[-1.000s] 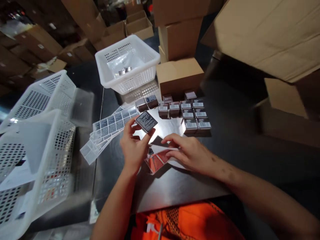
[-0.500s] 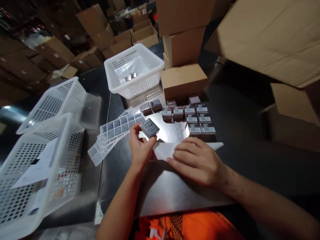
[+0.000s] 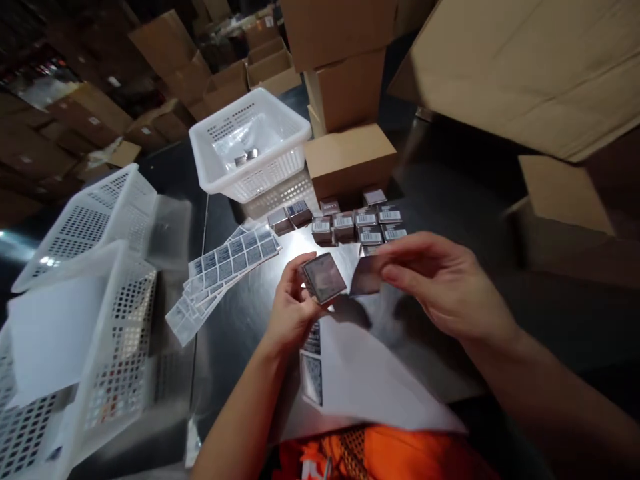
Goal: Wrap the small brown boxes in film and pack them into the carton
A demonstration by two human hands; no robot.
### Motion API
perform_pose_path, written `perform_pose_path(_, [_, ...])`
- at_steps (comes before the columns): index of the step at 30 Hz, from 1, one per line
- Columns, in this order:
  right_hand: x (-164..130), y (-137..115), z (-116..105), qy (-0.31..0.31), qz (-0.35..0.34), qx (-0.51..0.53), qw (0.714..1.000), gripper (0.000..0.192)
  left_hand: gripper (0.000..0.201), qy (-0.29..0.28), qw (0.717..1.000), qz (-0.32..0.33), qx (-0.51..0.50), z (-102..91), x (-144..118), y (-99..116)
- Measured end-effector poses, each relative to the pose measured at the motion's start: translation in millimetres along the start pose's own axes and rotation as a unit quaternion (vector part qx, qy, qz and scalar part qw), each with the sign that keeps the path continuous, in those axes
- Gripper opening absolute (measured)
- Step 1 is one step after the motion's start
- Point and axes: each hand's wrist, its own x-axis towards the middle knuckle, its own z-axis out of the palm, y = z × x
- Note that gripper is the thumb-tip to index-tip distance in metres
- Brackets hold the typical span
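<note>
My left hand (image 3: 289, 312) is closed around a small dark box (image 3: 324, 277), its plain face turned up and tilted. Between the thumb and fingers of my right hand (image 3: 447, 287) is a thin dark square sticker (image 3: 365, 276), just right of the box with a small gap. Below both hands lies a white sticker sheet (image 3: 373, 377), with a few dark printed stickers along its left edge. Rows of small brown boxes (image 3: 344, 227) with barcodes stand beyond my hands. More printed sticker sheets (image 3: 233, 259) lie fanned out on the left.
A white basket (image 3: 253, 177) with a few small items stands at the back. Two more white baskets (image 3: 95, 213) stand left, the nearer one holding paper (image 3: 55, 333). A cardboard box (image 3: 350, 160) sits behind the small boxes. A large carton (image 3: 520, 73) looms at upper right.
My right hand has risen from the white sheet and now pinches a sticker. The small box in my left hand has turned from its printed face to a plain one. The sheet has shifted nearer me.
</note>
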Motion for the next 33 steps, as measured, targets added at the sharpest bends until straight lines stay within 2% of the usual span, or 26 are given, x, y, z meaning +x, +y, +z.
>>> perform_pose_path(3, [3.3,1.0,0.2,-0.034,0.094,-0.004,0.995,0.038,0.064,-0.024,0.999,-0.023,0.01,2.8,-6.2,-2.2])
perform_pose_path(6, [1.2,0.3,2.4,-0.059,0.145,0.0,0.988,0.062,0.063,-0.046,0.999,-0.017,0.021,3.3,-8.6,-2.8])
perform_pose_path(11, [-1.6,0.2,5.8,-0.053,0.166,0.003,0.985,0.064,0.057,-0.07,0.997,0.002,0.023,3.7,-8.8,-2.7])
perform_pose_path(17, [-1.0,0.0,8.0,-0.049,0.171,0.005,0.984,0.062,0.059,-0.068,0.997,-0.026,0.032,-0.6,-8.8,-8.4])
perform_pose_path(33, [-3.9,1.7,8.3,-0.037,0.163,-0.006,0.986,0.059,0.055,-0.062,0.996,0.005,0.057,0.4,-10.8,-5.9])
